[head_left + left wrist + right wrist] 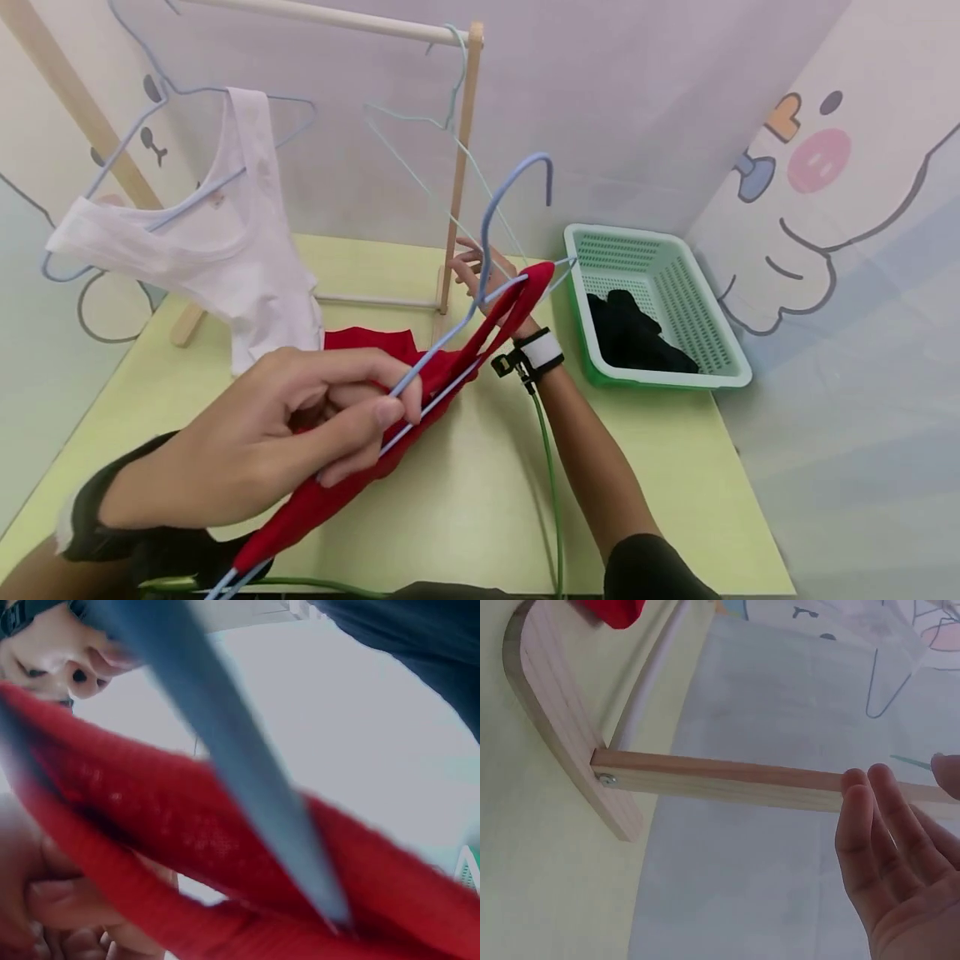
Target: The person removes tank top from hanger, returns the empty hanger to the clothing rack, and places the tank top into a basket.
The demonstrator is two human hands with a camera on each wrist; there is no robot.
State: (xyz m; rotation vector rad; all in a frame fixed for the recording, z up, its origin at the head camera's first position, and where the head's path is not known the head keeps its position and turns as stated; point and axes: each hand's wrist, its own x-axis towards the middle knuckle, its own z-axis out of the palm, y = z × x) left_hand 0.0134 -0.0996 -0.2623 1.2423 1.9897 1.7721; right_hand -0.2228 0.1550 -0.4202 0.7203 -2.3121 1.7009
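Note:
A blue hanger [491, 217] carries a red garment [322, 508], held aslant above the table. My left hand [262, 425] pinches the hanger's wire between thumb and fingers, near the hanger's middle. In the left wrist view the red cloth [247, 847] and a blue bar [225, 742] fill the foreground, with fingers [75, 907] behind the cloth. My right hand [491, 279] reaches beside the rack's right post [463, 150], fingers relaxed and slightly bent, holding nothing visible. The right wrist view shows this hand [900, 877] close to the wooden post [735, 780].
A white tank top [247, 242] hangs on a blue hanger at the rack's left. An empty pale green hanger [408, 117] hangs by the right post. To the right stands a green and white basket [652, 379] with black cloth [637, 337] inside. A green cable [553, 483] crosses the table.

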